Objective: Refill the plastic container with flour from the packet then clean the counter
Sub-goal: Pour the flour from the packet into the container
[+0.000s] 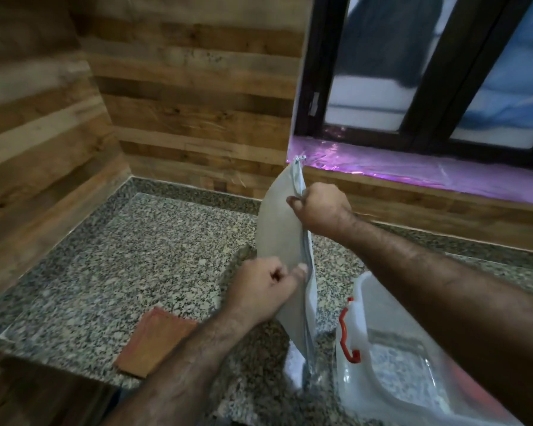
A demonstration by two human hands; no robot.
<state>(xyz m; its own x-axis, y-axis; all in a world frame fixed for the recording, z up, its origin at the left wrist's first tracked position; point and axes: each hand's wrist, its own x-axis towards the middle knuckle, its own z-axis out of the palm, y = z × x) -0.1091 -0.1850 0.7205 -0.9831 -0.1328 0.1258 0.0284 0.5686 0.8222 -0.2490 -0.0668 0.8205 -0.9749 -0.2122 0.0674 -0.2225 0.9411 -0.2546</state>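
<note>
Grey and speckled, the granite table (130,250) fills the lower left and middle of the frame, set into a corner of wood-plank walls (182,87); a dark-framed window (413,87) takes the upper right, with a pinkish-purple film along its sill (413,170). At the centre a pale grey packet (279,229) stands upright on its lower end, its sealed edge running from top to bottom and facing the person; both hands are closed on that edge. The right hand (320,210) pinches it high up, fingers curled tight; the left hand (265,290) grips it lower down, thumb pressed against the seam. Just right of the packet, in the lower right, sits a clear plastic container (391,364) with a white clasp and a red handle (348,336) on its near-left side; the right forearm crosses above it, and the speckled table shows through its floor; whether it touches the packet I cannot tell. A folded reddish-orange cloth (154,342) lies flat on the table at the lower left, apart from the packet.
</note>
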